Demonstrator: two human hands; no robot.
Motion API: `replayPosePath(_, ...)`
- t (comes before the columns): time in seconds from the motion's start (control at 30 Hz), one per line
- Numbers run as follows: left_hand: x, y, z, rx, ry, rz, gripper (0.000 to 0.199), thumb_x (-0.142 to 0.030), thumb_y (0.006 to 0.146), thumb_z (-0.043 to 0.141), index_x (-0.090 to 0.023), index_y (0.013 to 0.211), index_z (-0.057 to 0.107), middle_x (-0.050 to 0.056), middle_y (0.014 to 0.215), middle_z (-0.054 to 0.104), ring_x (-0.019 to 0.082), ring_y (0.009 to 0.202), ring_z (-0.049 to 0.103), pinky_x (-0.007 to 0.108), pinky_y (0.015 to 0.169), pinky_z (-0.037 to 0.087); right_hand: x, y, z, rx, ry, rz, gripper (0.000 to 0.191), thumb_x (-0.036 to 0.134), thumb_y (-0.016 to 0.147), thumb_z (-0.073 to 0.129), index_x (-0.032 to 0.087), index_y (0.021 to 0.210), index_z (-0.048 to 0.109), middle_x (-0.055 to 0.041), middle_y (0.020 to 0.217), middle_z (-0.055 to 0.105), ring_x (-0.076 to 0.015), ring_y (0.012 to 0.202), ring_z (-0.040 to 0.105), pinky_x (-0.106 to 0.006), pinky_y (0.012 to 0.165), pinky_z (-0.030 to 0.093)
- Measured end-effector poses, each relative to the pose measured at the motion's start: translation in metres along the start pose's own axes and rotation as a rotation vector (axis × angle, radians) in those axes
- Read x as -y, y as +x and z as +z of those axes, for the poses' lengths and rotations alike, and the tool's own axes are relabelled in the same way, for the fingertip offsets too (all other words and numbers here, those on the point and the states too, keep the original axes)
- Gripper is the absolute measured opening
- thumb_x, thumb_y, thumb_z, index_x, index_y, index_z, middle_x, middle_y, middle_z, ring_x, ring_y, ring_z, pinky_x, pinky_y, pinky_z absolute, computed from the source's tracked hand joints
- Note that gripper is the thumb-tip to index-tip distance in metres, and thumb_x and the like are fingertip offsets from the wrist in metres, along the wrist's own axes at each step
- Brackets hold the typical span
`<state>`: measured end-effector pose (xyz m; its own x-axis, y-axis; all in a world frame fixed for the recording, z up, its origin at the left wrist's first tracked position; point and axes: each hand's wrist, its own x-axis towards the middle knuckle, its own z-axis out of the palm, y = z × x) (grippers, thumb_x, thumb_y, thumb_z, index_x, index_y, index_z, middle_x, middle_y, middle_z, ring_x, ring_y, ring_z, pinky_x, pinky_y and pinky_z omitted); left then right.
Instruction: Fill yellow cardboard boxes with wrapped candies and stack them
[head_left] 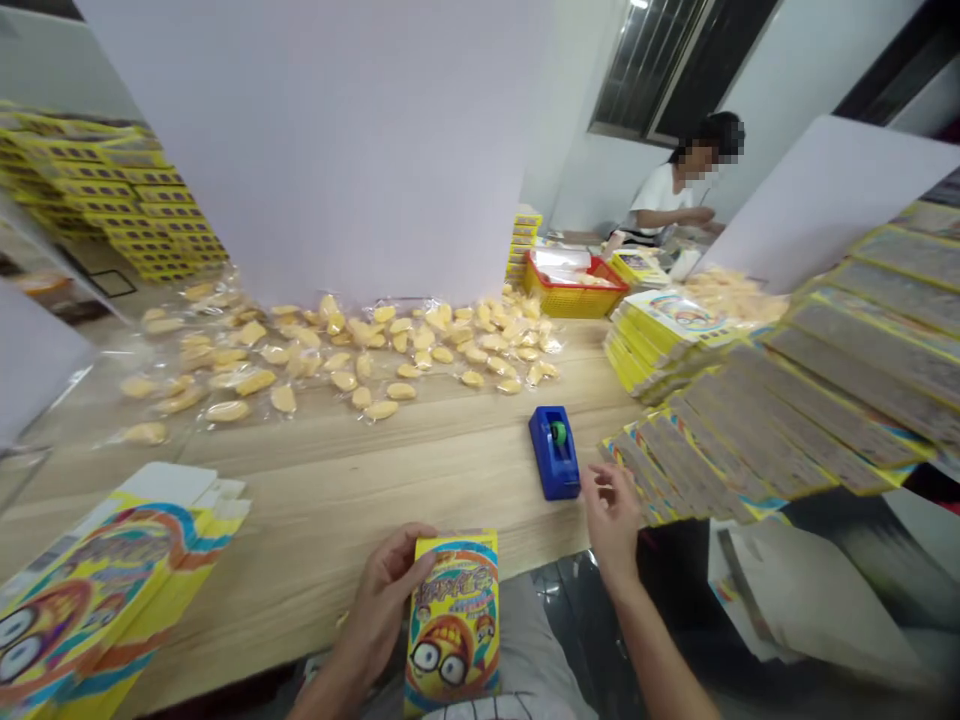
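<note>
My left hand (382,600) grips the left edge of a yellow printed cardboard box (454,625), which stands upright near the table's front edge with a cartoon face on it. My right hand (611,520) is apart from it, fingers spread and holding nothing. That hand hovers close to the near end of a fanned row of flat printed card blanks (720,450). A blue tape dispenser (555,452) with a green core lies just left of my right hand.
The light wooden table (322,500) carries many sealed yellow snack packets (337,355) at the back. A flat box stack (97,600) lies at front left. Beyond stand a red basket (576,290), a seated co-worker (664,195), and stacked yellow boxes (112,190) at far left.
</note>
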<state>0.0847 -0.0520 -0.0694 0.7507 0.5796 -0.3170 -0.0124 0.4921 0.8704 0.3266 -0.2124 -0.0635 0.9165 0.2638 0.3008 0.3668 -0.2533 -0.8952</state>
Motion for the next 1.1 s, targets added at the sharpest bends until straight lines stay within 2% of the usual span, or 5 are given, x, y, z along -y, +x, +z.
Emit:
replayPosePath(0.3, -0.044, 0.018, -0.003, -0.144, 0.022, 0.144, 0.034, -0.031, 0.069, 0.077, -0.021, 0.097, 0.060, -0.001, 0.084, 0.064, 0.013, 0.073, 0.061, 0.020, 0.064, 0.051, -0.022, 0.022, 0.019, -0.022, 0.075, 0.143, 0.031, 0.045, 0.066, 0.069, 0.015, 0.067, 0.070, -0.0044, 0.077, 0.056, -0.0179, 0.074, 0.053, -0.033, 0.072, 0.045)
replayPosePath(0.77, -0.075, 0.036, -0.016, 0.240, 0.485, 0.107, 0.024, -0.037, 0.079, 0.065, -0.017, 0.092, 0.060, -0.001, 0.073, 0.056, 0.013, 0.064, 0.053, 0.020, 0.056, 0.041, -0.047, -0.040, 0.018, -0.121, 0.242, 0.207, 0.030, 0.045, 0.075, 0.064, 0.016, 0.066, 0.060, -0.0054, 0.085, 0.056, -0.0185, 0.083, 0.053, -0.033, 0.076, 0.047)
replayPosePath(0.87, -0.075, 0.037, -0.012, 0.330, 0.542, 0.075, 0.025, -0.036, 0.076, 0.065, -0.016, 0.090, 0.062, -0.001, 0.072, 0.056, 0.013, 0.064, 0.053, 0.020, 0.055, 0.040, -0.019, -0.045, 0.012, 0.157, 0.324, 0.239, 0.026, 0.043, 0.079, 0.061, 0.018, 0.072, 0.058, -0.0026, 0.081, 0.054, -0.0169, 0.077, 0.053, -0.031, 0.073, 0.047)
replayPosePath(1.0, -0.069, 0.040, -0.008, 0.456, 0.565, 0.006, 0.025, -0.034, 0.072, 0.069, -0.014, 0.087, 0.065, -0.001, 0.067, 0.057, 0.011, 0.059, 0.051, 0.020, 0.054, 0.037, 0.037, -0.033, 0.024, 0.952, 0.315, 0.051, 0.027, 0.038, 0.083, 0.059, 0.017, 0.068, 0.059, -0.0018, 0.074, 0.055, -0.0155, 0.072, 0.052, -0.026, 0.067, 0.043)
replayPosePath(1.1, -0.065, 0.039, -0.007, 0.514, 0.545, -0.032, 0.026, -0.032, 0.071, 0.070, -0.013, 0.088, 0.066, 0.001, 0.070, 0.060, 0.012, 0.063, 0.053, 0.021, 0.057, 0.039, 0.067, -0.024, 0.045, 1.285, 0.242, -0.134, 0.024, 0.035, 0.083, 0.057, 0.017, 0.068, 0.061, -0.0010, 0.073, 0.056, -0.0141, 0.070, 0.051, -0.024, 0.064, 0.040)
